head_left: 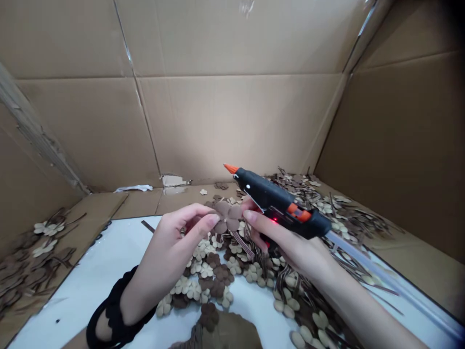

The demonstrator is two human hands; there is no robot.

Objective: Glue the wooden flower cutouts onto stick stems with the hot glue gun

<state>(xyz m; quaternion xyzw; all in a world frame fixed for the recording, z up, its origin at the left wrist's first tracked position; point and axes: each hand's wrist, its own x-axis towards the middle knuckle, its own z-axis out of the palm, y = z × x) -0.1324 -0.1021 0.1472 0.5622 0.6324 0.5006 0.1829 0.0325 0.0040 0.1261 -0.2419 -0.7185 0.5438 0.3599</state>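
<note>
My left hand (170, 249), with a black band at its wrist, pinches the left edge of a brown fabric flower (228, 216) between thumb and fingers. My right hand (279, 235) grips a black hot glue gun (271, 194) and has its thumb and fingertips at the flower's right petal. The gun's orange nozzle points up and left, above the flower; a red light glows on its side. From its rear runs a clear glue stick (363, 264). A patterned ribbon strip (242, 245) hangs just below the flower. Most of the gun's handle is hidden by my hand.
Cream and brown flowers (196, 288) lie on the white board (119, 271). More flowers with ribbon stems are heaped at the right (348, 215) and left (32, 264). A brown piece (228, 332) lies at the front. Cardboard walls (232, 121) enclose the back and sides.
</note>
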